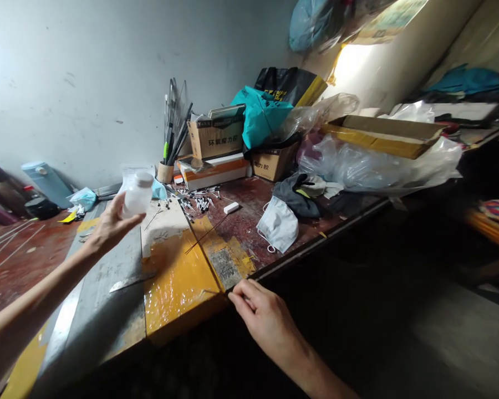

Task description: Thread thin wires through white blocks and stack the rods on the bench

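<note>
A small translucent white plastic bottle with a round cap [136, 194] is held up in the left hand [110, 224], above the workbench [108, 310]. The right hand [260, 310] pinches a thin rod [211, 291] at the bench's yellow front edge.

One bottle [137, 194] is sitting in the left fingers [122, 213]; one mask [278, 224], one white block [231, 208] and three boxes are lying beyond the right fingers [243, 293].
</note>
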The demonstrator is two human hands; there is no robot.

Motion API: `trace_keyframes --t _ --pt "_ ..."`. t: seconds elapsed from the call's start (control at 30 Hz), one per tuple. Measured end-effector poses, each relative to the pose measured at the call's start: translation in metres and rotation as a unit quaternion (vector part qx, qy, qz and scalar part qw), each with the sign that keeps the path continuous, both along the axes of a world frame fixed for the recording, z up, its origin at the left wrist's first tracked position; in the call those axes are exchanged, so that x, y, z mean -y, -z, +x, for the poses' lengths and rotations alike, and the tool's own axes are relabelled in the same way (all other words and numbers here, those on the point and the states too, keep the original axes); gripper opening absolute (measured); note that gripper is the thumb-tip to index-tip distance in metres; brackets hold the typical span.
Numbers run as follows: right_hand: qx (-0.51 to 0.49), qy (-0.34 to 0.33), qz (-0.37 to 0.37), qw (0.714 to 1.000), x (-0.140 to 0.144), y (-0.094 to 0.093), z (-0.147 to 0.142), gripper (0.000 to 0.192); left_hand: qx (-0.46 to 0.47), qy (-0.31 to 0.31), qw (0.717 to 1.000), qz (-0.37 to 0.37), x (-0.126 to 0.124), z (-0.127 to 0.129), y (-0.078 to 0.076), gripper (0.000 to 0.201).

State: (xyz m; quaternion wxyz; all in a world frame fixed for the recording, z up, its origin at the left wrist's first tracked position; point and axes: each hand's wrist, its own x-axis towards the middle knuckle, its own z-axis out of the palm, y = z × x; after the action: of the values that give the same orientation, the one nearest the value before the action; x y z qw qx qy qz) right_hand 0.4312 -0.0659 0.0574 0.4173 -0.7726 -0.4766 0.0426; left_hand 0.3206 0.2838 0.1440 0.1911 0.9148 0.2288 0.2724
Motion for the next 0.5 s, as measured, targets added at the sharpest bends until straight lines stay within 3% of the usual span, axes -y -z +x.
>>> trace_keyframes --t 0.17,0.27,0.5 --pt "0.025 -0.018 0.004 1.000 -0.002 -0.003 -0.003 0.017 -0.101 0.090 0.981 0.142 0.061 -0.044 -0.003 0.053" --pt "0.036 0.000 -0.001 0.999 -0.003 -0.005 -0.004 0.016 -0.150 0.123 0.964 0.184 0.090 -0.060 0.002 0.055" --pt "0.057 0.002 0.014 0.998 0.000 -0.002 -0.009 0.014 -0.184 0.123 0.927 0.304 0.119 -0.066 -0.004 0.061"
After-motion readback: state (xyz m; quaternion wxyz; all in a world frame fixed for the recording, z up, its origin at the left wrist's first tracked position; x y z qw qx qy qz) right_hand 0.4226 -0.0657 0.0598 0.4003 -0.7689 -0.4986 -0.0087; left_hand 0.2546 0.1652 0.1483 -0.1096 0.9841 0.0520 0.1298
